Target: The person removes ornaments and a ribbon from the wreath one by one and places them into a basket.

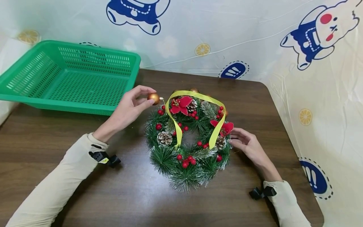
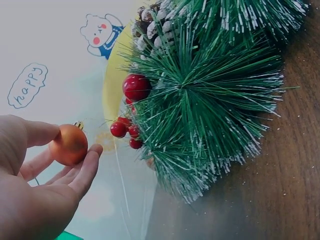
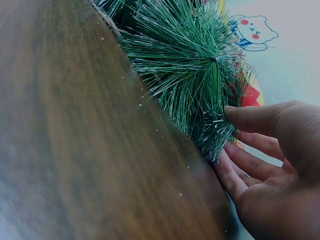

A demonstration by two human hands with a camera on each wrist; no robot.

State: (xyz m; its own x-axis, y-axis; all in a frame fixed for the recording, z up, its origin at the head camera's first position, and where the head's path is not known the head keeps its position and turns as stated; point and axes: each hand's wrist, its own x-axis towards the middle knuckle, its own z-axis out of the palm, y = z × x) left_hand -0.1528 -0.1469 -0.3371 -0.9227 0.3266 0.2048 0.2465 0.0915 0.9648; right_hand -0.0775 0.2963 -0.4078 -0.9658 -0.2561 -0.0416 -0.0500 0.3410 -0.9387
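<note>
A Christmas wreath (image 1: pixel 185 154) of green, white-tipped needles lies on the brown table, trimmed with red berries, pine cones and red poinsettias (image 1: pixel 181 105). A yellow ribbon (image 1: pixel 195 94) loops over its upper part. At the wreath's upper left, my left hand (image 1: pixel 129 108) pinches a copper-gold bauble (image 1: pixel 153 98) between thumb and fingers, its metal cap pointing toward the wreath. The left wrist view shows this bauble (image 2: pixel 69 145) apart from the needles. My right hand (image 1: pixel 249 146) holds the wreath's right edge, thumb (image 3: pixel 255 117) against the needles and fingers partly behind them.
A green plastic basket (image 1: pixel 71 108) with slotted walls stands at the table's back left. More gold baubles (image 1: pixel 194 90) show behind the wreath's top. A patterned sheet (image 1: pixel 181 37) hangs behind the table and along its right side. Bare wooden tabletop (image 1: pixel 127 195) lies in front.
</note>
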